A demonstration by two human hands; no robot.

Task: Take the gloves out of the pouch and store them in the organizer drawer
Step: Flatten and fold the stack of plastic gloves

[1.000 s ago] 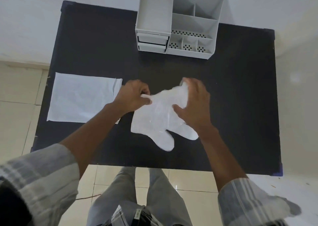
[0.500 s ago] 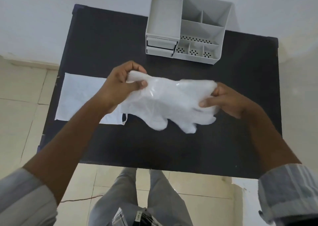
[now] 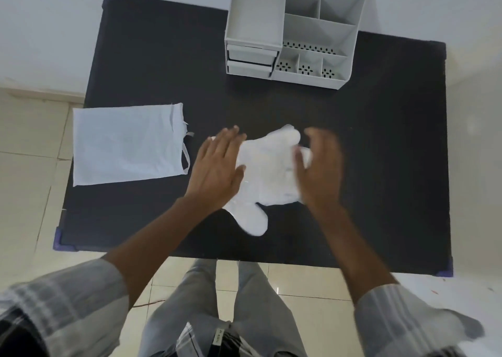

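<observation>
Left hand presses flat on the gloves on the table; right hand is blurred.

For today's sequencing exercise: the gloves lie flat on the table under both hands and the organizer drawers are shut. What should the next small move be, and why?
Probably fold the gloves smaller. They lie spread on the table, the left hand flat on one edge and the right hand at the other, while the organizer drawers look narrow and shut.
</observation>
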